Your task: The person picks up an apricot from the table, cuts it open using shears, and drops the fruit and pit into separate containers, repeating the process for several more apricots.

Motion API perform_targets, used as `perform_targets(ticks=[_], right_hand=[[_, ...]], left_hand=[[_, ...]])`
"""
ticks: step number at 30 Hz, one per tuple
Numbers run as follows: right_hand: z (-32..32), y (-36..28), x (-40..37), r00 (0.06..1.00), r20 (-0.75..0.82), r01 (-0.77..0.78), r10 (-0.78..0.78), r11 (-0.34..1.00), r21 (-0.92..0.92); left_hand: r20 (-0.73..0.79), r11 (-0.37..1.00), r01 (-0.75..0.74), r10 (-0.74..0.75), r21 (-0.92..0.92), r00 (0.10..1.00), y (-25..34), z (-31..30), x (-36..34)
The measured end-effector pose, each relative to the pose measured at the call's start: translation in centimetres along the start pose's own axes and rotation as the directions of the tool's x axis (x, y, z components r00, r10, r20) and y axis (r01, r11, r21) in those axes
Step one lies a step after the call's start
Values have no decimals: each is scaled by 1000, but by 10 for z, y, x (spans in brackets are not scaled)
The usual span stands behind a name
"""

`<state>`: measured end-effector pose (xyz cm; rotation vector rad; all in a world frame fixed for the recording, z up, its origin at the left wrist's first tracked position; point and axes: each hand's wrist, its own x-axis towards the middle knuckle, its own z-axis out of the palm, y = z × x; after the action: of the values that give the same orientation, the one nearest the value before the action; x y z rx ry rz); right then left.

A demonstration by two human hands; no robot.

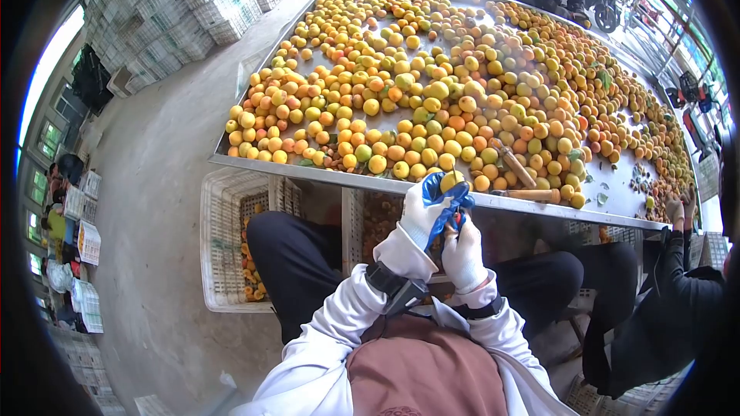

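My left hand [425, 214], in a white glove with blue-coated fingers, is closed on a yellow apricot [452, 181] just over the near edge of the metal table [370, 182]. Right below it, my right hand [464, 256] in a white glove is pinched up against the left glove's fingers. A small red bit shows between the two hands; what the right fingers grip is mostly hidden. Beyond my hands, many loose apricots [432, 104] in yellow, orange and green cover the tabletop. Two wooden handles [532, 195] lie among the fruit near the edge.
A white plastic crate [220, 243] with fruit pieces stands under the table at left, with another crate [353, 223] by my knees. Co-workers sit at the far side and at right, where a co-worker's hands [678, 206] touch the table edge. Crates [185, 0] are stacked at the back left.
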<state>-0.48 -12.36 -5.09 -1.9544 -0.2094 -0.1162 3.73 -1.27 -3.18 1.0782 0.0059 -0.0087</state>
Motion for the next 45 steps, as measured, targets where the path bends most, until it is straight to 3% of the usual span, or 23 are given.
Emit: perform_targets(ticks=[4,8,10,11,14,15,17,18,19,20,21,24,25,28,29,33,34,36,37,38,40,41,45], right_hand=[[-1,3,-1,983,124,-166,139,957,240],[2,18,-7,974,154,-226,167,788,573],[-11,1,-2,834,436,-551,338,472,689],[-12,1,1,734,592,-661,331,150,735],[-11,6,0,759,580,-632,297,121,766],[-10,5,-1,762,578,-629,294,124,767],[-7,1,-2,844,413,-535,343,475,699],[2,14,-2,961,199,-276,193,737,617],[0,14,0,994,75,-105,82,914,391],[-3,13,2,998,-19,66,-64,991,114],[-8,2,3,999,-24,25,-22,993,111],[-21,-4,5,996,-2,91,-92,995,-31],[-25,-9,6,992,-5,128,-129,991,-37],[-33,-15,11,986,64,152,-154,988,30],[-33,-19,14,975,36,213,-219,968,131],[-37,-22,26,966,-169,213,-196,973,92],[-41,-35,30,982,-171,114,-80,973,199],[-54,-39,40,991,-93,112,-97,980,167],[-55,-39,44,992,-41,123,-117,973,196],[-59,-43,48,996,40,65,-74,980,189],[-57,-51,56,995,63,53,-74,957,284],[-67,-61,56,972,213,-166,94,923,348],[-72,-69,58,896,375,-383,238,841,381]], left_hand=[[-104,982,181,-186,-53,977,16,10,-2],[-73,984,179,-178,4,981,15,9,-2],[-49,982,190,-190,-4,980,13,6,-2],[-35,978,204,-205,-48,978,12,5,-2],[3,983,174,-174,-58,985,4,-1,-1],[19,984,163,-162,-66,987,6,0,-2],[38,986,147,-145,-80,989,12,2,-4],[69,999,-13,15,-29,997,-3,-5,4],[56,998,-33,36,-58,998,-3,-5,7],[43,995,-55,59,-86,997,-3,-4,9],[77,988,-95,105,-121,991,0,-6,12],[62,967,-223,217,123,974,24,-2,5],[154,852,-411,381,325,912,26,-8,7],[233,733,-485,427,476,874,36,-11,6],[240,731,-493,432,472,870,38,-11,7],[262,748,-539,471,387,842,35,-14,8],[258,752,-535,469,386,845,34,-16,7],[306,607,-539,451,583,839,31,-19,6],[377,419,-634,546,650,748,31,-17,7],[378,426,-630,539,649,753,32,-15,6],[428,191,-631,586,752,688,38,-9,-1],[463,156,-658,592,737,660,40,-7,-2],[421,357,-680,577,641,700,20,-5,-4]])
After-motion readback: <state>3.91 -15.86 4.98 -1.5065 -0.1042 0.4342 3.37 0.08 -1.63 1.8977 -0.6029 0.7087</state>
